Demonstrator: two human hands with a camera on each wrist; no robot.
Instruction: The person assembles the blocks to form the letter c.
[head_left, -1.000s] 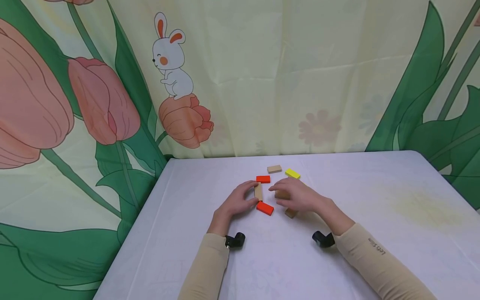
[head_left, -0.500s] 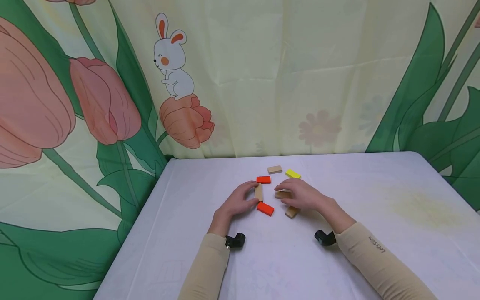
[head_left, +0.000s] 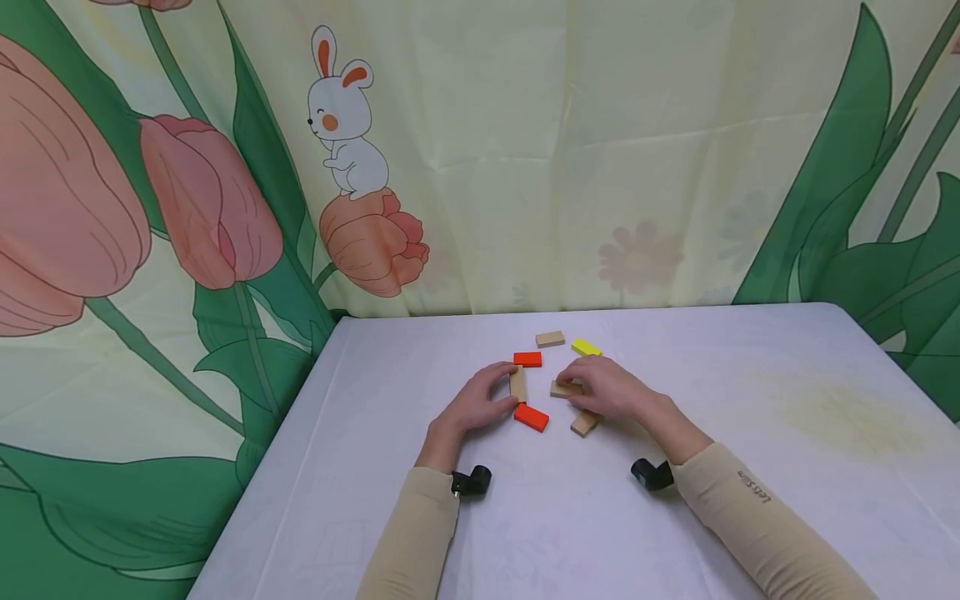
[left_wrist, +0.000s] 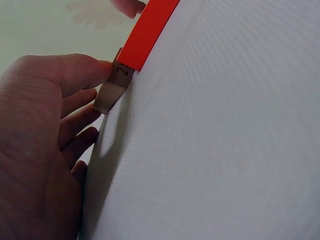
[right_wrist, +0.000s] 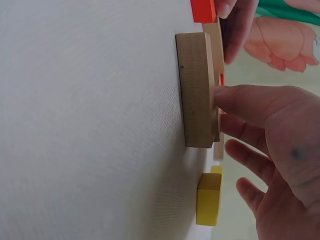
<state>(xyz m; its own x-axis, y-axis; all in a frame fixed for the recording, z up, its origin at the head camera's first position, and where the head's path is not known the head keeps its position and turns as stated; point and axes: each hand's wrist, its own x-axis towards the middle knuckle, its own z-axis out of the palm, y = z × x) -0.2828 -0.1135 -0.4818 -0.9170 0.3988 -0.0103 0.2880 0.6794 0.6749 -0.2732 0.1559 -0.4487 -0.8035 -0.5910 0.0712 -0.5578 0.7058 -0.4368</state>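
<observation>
My left hand pinches a plain wooden block lying lengthwise between thumb and fingers. In the left wrist view that block has a "2" on its end. A red block lies against its near end, and another red block sits at its far end. To the right, my right hand pinches a second plain wooden block, its far part hidden by the hand. Just in front of that lies a third wooden block, partly under the hand, which looms large in the right wrist view.
A yellow block and one more wooden block lie toward the back of the white-covered table. Behind the table hangs a curtain printed with tulips and a rabbit. Yellow also shows below the right hand's fingers.
My right hand has shifted a little to the right, and its thumb and fingers have closed onto the wooden block. The left hand stays in place at its block.
</observation>
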